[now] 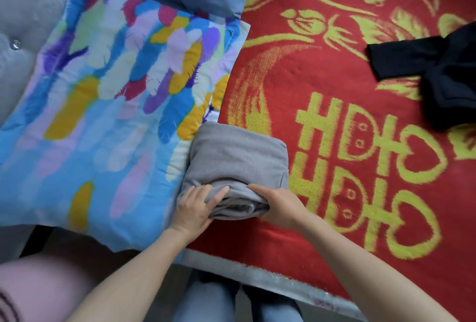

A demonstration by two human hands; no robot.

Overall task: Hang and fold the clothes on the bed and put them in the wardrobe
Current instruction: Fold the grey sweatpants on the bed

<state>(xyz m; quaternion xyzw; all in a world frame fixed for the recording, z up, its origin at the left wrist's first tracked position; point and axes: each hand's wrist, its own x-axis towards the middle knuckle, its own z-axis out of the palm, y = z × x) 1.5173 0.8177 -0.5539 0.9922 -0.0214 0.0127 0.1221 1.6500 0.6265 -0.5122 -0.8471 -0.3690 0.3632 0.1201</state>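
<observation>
Together our left hand [195, 207] and right hand [279, 205] gripped the garment [238, 162] by its near edge, fingers clamped on it, on the bed's blanket [334, 76] beside the quilt [103, 94]; we judged a level lift would keep the folds.

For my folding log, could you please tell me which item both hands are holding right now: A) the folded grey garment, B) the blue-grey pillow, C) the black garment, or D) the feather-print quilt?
A: the left hand and the right hand both grip the near edge of the folded grey garment, while the black garment lies apart on the red blanket, untouched.
</observation>
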